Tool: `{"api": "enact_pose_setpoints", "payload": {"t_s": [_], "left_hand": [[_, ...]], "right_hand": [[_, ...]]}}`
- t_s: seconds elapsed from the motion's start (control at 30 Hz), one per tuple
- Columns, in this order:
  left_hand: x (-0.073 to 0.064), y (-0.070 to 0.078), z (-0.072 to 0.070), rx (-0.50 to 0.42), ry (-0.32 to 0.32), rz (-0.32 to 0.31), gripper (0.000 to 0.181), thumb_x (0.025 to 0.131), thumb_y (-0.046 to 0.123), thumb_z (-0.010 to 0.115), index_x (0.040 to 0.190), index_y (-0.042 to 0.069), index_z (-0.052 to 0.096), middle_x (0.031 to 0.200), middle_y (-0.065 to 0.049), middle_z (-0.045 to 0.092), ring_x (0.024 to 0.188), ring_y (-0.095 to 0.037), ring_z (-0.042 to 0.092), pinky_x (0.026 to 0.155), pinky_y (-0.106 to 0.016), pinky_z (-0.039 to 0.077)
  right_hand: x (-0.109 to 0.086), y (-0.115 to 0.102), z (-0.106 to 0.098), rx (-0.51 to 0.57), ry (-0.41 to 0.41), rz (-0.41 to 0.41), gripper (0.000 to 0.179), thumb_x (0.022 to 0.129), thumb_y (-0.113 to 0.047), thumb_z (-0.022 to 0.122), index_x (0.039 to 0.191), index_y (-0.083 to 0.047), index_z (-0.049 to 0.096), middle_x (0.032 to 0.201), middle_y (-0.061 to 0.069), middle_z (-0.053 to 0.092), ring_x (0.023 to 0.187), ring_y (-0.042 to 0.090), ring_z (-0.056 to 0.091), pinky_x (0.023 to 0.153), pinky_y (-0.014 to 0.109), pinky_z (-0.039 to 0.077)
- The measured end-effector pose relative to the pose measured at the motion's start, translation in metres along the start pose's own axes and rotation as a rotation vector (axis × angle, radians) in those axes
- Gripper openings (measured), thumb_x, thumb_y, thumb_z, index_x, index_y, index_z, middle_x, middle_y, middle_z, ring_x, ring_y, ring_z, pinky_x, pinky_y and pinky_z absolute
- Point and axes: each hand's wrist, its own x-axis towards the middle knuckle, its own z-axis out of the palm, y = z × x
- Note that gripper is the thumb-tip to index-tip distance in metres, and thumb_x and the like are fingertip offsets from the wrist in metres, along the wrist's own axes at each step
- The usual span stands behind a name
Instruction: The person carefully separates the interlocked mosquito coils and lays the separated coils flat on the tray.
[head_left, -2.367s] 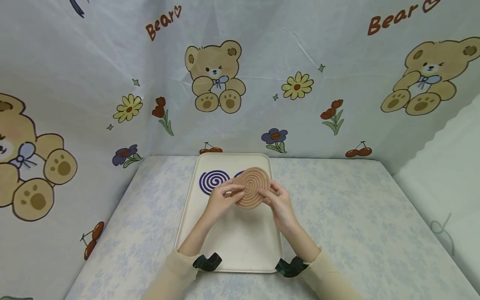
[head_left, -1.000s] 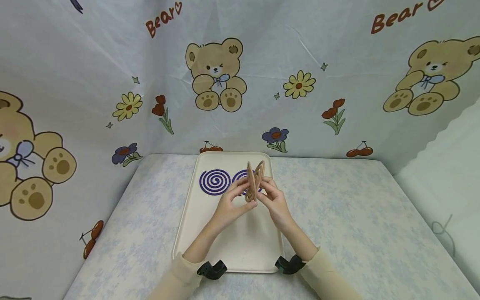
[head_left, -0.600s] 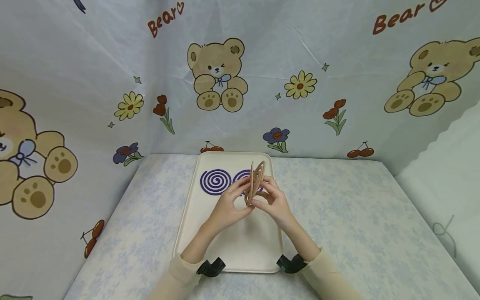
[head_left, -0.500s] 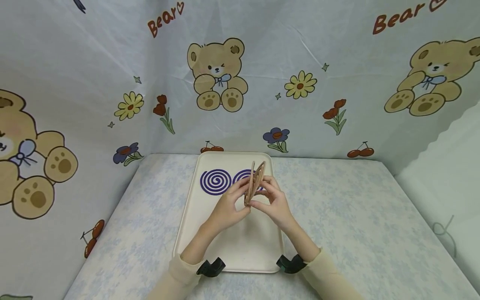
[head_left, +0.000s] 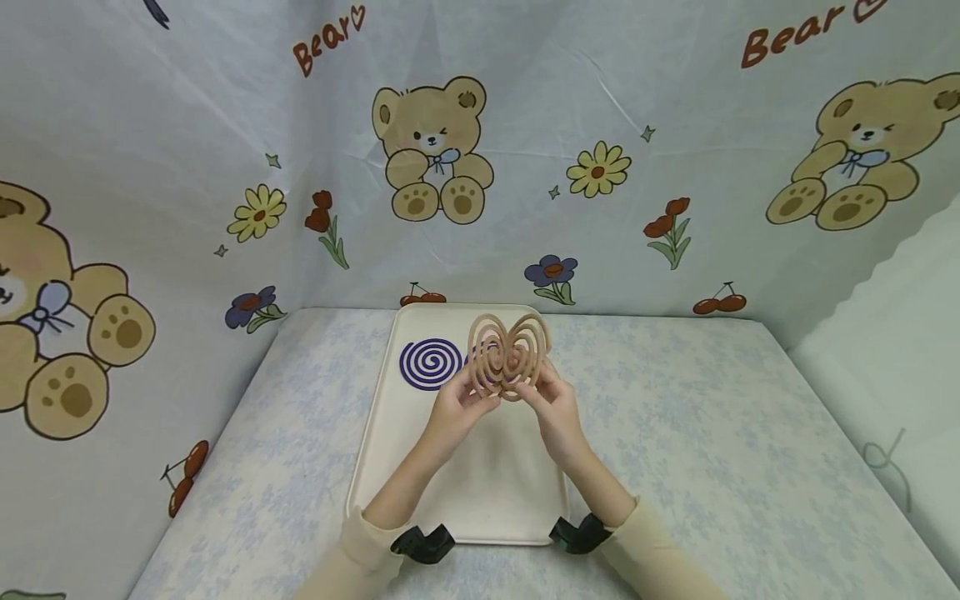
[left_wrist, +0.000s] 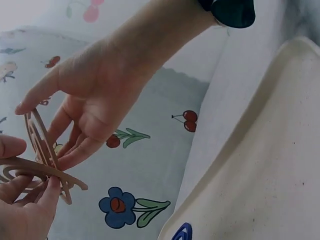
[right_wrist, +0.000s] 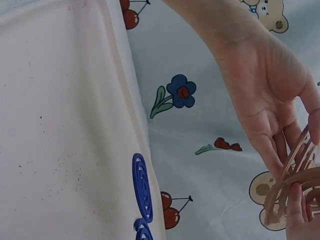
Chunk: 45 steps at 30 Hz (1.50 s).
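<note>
Two brown mosquito coils are fanned apart like a pair of wings above the tray, close together or interlaced along their middle. My left hand (head_left: 453, 412) pinches the left mosquito coil (head_left: 494, 360) at its lower edge, thumb in front. With thumb and fingers my right hand (head_left: 557, 415) holds the right mosquito coil (head_left: 517, 362). In the left wrist view the two thin spirals cross between the fingertips of both hands. On the tray's far half lies a flat blue-purple spiral coil (head_left: 431, 364), and a second blue-purple one beside it is mostly hidden behind the brown coils.
The cream tray (head_left: 487, 500) with a raised rim lies lengthwise under the hands on a pale blue marbled table (head_left: 675, 467). A white curtain (head_left: 517, 50) printed with bears and flowers rises behind the table and along its left side.
The brown piece was a flat, tightly wound disc facing me, then was turned edge-on and parted into a V. Now its two spirals spread wide towards me, one in each hand.
</note>
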Motion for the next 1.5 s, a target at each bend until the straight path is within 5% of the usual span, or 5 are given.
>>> {"api": "enact_pose_setpoints", "payload": {"t_s": [0.13, 0.43, 0.77, 1.27, 1.5], "left_hand": [[0.001, 0.002, 0.000, -0.188, 0.090, -0.105, 0.044, 0.088, 0.002, 0.056, 0.131, -0.003, 0.048, 0.127, -0.021, 0.057, 0.106, -0.011, 0.062, 0.094, -0.021, 0.051], [0.006, 0.004, -0.006, -0.466, 0.235, -0.086, 0.079, 0.086, -0.013, 0.053, 0.151, 0.018, 0.020, 0.146, -0.019, 0.042, 0.112, -0.011, 0.061, 0.092, -0.021, 0.053], [0.011, 0.001, -0.023, -0.329, 0.349, -0.131, 0.073, 0.089, -0.005, 0.055, 0.149, 0.023, 0.026, 0.104, -0.006, 0.067, 0.083, -0.008, 0.067, 0.076, -0.023, 0.057], [0.016, -0.004, -0.044, -0.018, 0.131, -0.318, 0.080, 0.080, -0.003, 0.059, 0.149, 0.027, 0.029, 0.077, 0.003, 0.066, 0.065, -0.008, 0.063, 0.065, -0.022, 0.052], [0.018, -0.007, -0.048, 0.085, -0.003, -0.330, 0.081, 0.078, 0.002, 0.070, 0.148, 0.021, 0.034, 0.108, -0.012, 0.066, 0.077, -0.007, 0.061, 0.068, -0.021, 0.050]], "right_hand": [[0.002, -0.003, 0.000, 0.132, 0.072, 0.079, 0.034, 0.097, -0.009, 0.049, 0.123, 0.012, 0.050, 0.113, -0.003, 0.060, 0.103, 0.005, 0.059, 0.091, 0.018, 0.051], [0.008, -0.008, -0.003, 0.287, 0.195, 0.191, 0.046, 0.094, 0.001, 0.051, 0.137, 0.008, 0.036, 0.104, -0.001, 0.068, 0.090, 0.006, 0.068, 0.085, 0.021, 0.056], [0.012, -0.009, -0.013, 0.204, 0.156, 0.230, 0.069, 0.088, 0.012, 0.048, 0.149, -0.006, 0.020, 0.080, -0.002, 0.070, 0.071, 0.009, 0.069, 0.066, 0.023, 0.059], [0.026, -0.013, -0.053, -0.125, -0.172, 0.466, 0.063, 0.090, 0.004, 0.052, 0.147, 0.005, 0.024, 0.078, -0.008, 0.068, 0.062, 0.003, 0.065, 0.058, 0.019, 0.056], [0.029, -0.014, -0.060, -0.155, -0.225, 0.458, 0.060, 0.090, 0.003, 0.051, 0.145, 0.008, 0.027, 0.072, -0.009, 0.067, 0.057, 0.002, 0.063, 0.054, 0.018, 0.054]]}}
